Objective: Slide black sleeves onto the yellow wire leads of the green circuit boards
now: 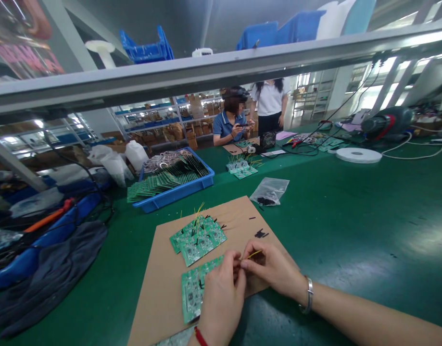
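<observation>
We look forward and down at two bare hands over a green desk (pixel 332 216), with the hands as the clock's centre and twelve straight ahead. The right hand (pixel 271 269) pinches a thin yellow wire (pixel 255 253) between thumb and forefinger. The left hand (pixel 224 293) meets it, fingers curled together, but we cannot tell exactly what it grips. At nine o'clock, partly covered by the left hand, a green circuit board (pixel 192 298) with a black piece on it lies on a cardboard sheet (pixel 154 293). At eleven o'clock on the sheet, overlapping boards (pixel 202 245) already bear upright yellow wires and black pieces. At one o'clock lie loose black pieces (pixel 259 234), and just beyond the sheet a clear bag (pixel 274 187) holds more. Farther off at eleven, a blue tray (pixel 177 196) is packed with stacked boards (pixel 159 183); we make out no yellow wires standing on them. Near twelve, another small group of boards (pixel 242 169) carries yellow wires. We judge the work partway along: several boards appear wired, the near one is in hand, and the full tray suggests many remain. Beyond the desk, also near twelve, are a person in blue (pixel 222 127) and another in white (pixel 270 102).
</observation>
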`<action>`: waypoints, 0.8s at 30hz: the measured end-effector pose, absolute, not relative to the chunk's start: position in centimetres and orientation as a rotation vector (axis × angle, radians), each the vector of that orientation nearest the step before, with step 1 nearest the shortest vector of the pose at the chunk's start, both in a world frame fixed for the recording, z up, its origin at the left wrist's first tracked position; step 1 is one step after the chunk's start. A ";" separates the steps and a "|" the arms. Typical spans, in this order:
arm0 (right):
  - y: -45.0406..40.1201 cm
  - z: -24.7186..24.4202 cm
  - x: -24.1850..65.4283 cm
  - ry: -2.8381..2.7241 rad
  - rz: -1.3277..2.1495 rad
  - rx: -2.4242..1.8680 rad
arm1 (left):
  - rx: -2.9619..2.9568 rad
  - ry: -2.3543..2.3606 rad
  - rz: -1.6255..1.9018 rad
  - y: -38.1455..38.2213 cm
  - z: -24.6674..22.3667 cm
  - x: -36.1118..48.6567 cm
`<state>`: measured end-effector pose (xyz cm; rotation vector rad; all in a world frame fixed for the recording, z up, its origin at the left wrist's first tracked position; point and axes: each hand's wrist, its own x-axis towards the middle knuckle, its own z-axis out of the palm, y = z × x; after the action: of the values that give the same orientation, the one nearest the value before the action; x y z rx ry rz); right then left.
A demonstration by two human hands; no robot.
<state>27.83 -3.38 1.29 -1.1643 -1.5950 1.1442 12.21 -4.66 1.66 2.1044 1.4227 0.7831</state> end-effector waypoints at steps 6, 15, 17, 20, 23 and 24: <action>-3.0 1.3 28.3 -1.753 0.948 -1.172 | 2.179 1.418 0.839 -4.4 1.4 12.2; -3.2 1.5 28.5 -1.783 0.752 -1.147 | 2.263 1.467 0.804 -4.2 1.6 12.3; -3.3 1.6 28.4 -1.764 0.748 -1.149 | 2.249 1.431 0.856 -4.1 1.6 12.4; -3.4 1.7 28.3 -1.762 0.740 -1.141 | 2.257 1.346 0.932 -3.9 1.3 12.3; -3.5 1.8 28.3 -1.763 0.728 -1.144 | 2.310 1.367 0.882 -3.8 0.9 12.1; -3.6 1.9 28.3 -1.757 0.728 -1.147 | 2.324 1.392 0.849 -3.8 0.8 12.0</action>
<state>28.34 -3.57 1.91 -1.1470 -1.7570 0.7279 12.04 -3.79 0.83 2.3240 1.3916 0.8494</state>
